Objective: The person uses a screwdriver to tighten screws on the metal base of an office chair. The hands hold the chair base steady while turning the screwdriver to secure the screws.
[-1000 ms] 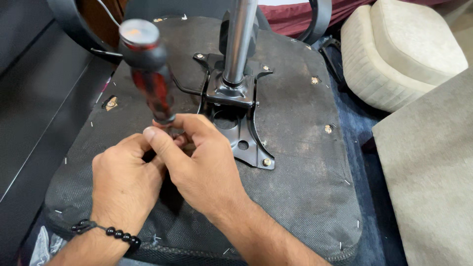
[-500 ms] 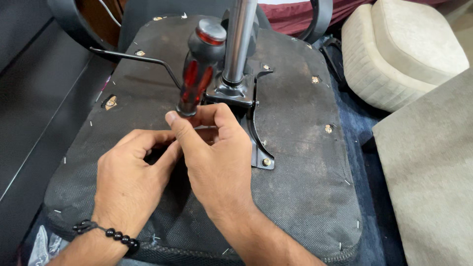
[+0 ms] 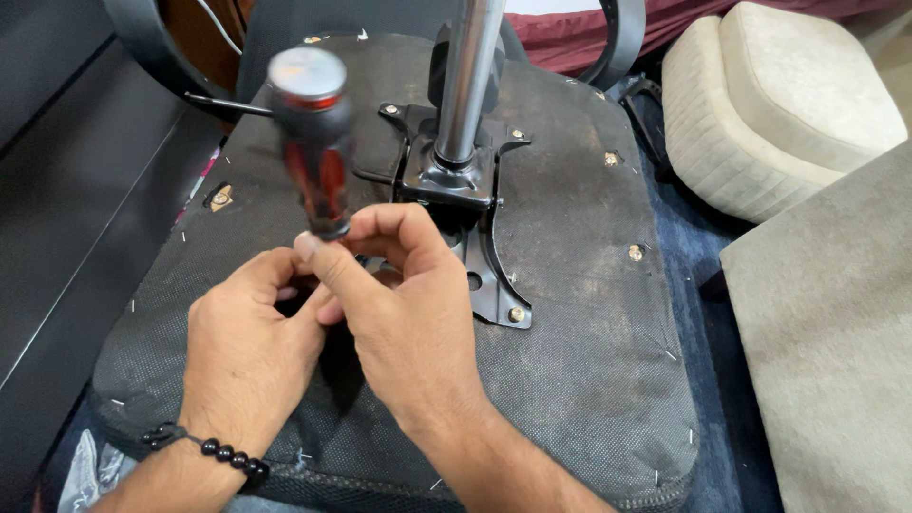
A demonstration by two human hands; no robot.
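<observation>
Gripping red-black screwdriver (image 3: 313, 152), right hand (image 3: 404, 304) clenched, left hand (image 3: 252, 347) pinching its shaft, black chair plate (image 3: 480, 256).

Steel post (image 3: 467, 85) blocks ahead — seat underside (image 3: 589, 313) right lies open

no packages, no labels, no signs, no screens — none visible

One screwdriver (image 3: 318, 161), two hands at 6 o'clock, two cushions (image 3: 779, 104) at 2 o'clock, one bracelet (image 3: 214, 451).
</observation>
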